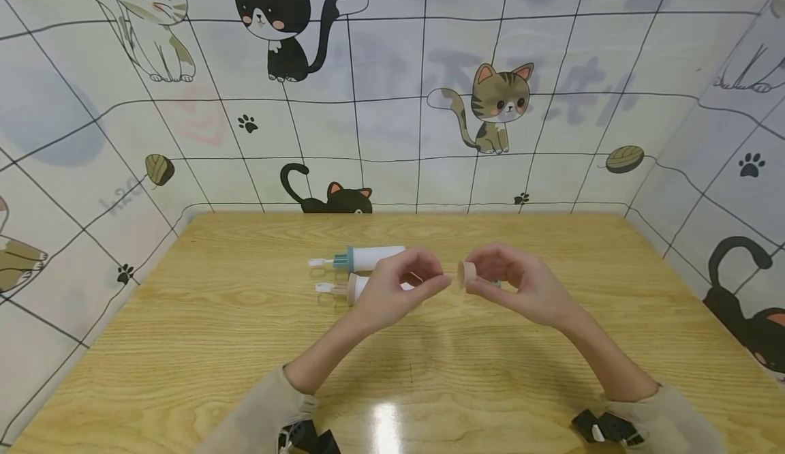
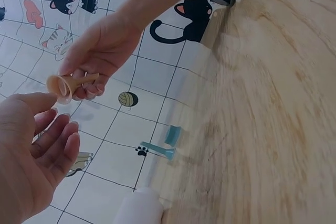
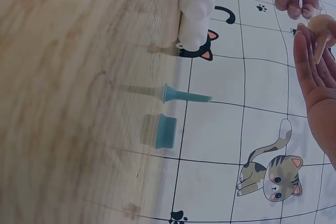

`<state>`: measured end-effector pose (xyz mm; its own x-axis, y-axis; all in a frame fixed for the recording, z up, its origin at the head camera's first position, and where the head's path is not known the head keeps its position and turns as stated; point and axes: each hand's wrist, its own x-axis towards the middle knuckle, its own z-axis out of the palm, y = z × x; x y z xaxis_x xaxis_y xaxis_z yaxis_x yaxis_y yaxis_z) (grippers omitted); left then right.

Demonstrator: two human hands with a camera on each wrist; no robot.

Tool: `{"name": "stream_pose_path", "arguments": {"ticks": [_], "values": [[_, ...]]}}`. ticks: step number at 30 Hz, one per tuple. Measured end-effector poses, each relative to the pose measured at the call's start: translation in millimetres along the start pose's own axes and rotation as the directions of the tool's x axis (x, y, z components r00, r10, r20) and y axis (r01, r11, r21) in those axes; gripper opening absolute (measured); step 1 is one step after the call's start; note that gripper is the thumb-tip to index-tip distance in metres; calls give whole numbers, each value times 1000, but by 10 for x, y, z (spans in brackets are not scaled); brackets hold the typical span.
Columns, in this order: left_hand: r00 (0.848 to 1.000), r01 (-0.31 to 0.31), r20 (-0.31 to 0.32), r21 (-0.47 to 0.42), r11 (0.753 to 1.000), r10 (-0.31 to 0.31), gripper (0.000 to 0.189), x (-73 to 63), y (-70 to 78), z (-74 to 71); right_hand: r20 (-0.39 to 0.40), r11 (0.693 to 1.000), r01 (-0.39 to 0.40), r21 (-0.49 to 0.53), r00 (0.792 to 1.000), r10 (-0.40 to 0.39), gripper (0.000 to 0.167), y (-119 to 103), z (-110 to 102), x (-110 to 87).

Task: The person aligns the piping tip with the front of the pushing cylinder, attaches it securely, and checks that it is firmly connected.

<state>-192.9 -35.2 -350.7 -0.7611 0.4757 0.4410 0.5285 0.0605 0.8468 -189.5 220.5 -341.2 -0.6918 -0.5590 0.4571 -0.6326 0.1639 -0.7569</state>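
My right hand [image 1: 521, 280] pinches a beige funnel-shaped piece [image 2: 65, 87] by its stem, the wide round mouth turned toward my left hand [image 1: 401, 283]. The left thumb and index fingertips come together close to that rim, the other fingers loosely bent; I cannot tell whether they pinch something small. Below the hands, a teal funnel-shaped piece [image 3: 184, 95] stands wide end down on the table, stem up. Beside it is a short teal ring-like cap [image 3: 167, 131]. Both are mostly hidden behind my right hand in the head view.
Left of the hands, a white tube with a teal collar [image 1: 351, 259] lies on the wooden table [image 1: 257, 352]. Nearer me lies another with a beige collar [image 1: 351, 289], partly behind my left hand. Both have pale tips pointing left. A cat-print cloth [image 1: 392, 127] stands around the table's far edge and sides.
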Motion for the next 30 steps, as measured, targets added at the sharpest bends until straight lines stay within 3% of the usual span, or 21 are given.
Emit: {"name": "stream_pose_path", "arguments": {"ticks": [10, 18, 30], "values": [[1000, 24, 13, 110, 994, -26, 15, -75, -115, -105, -15, 998, 66, -5, 998, -66, 35, -9, 0, -1], [999, 40, 8, 205, 978, -43, 26, -158, -218, -249, -18, 999, 54, -6, 998, -54, 36, -23, -12, -1], [998, 28, 47, 402, 915, -51, 38, -193, -333, -424, -30, 1000, 23, -21, 999, -24, 35, -28, -33, -13]]}}
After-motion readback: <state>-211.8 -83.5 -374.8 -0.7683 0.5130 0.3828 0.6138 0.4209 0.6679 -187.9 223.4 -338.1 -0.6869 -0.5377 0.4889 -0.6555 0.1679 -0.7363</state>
